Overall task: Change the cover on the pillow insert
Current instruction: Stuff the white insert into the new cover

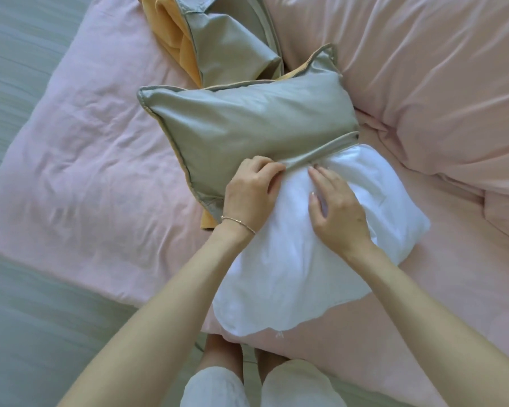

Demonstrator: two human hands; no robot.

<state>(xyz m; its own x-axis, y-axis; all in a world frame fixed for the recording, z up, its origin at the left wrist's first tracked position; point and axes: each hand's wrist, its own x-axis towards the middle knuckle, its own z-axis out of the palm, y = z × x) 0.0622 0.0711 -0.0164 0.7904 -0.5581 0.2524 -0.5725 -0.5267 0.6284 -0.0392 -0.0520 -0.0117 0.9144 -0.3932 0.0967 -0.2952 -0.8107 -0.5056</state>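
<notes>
Pink bedding covers the bed before us, and a pale floor shows along the left. On it lies the white pillow insert, its far half inside a sage-green pillow cover with an orange underside; the near half sticks out towards us. Behind, a second green-and-orange cover lies crumpled against a big pink pillow.

Our left hand pinches the hem of the cover's opening with curled fingers. Our right hand rests flat on the bare insert just beside that hem, fingers straight and holding nothing.

We cannot tell from this one view whether the cover is going on or coming off. Either way, we judge the step goes best if we keep the hem bunched in the left hand and work it along a little at a time, while the right hand presses the filling down so the opening slides over it without snagging. The corners deserve care, since the stuffing tends to bunch there.

We see no brand, label or writing anywhere.
</notes>
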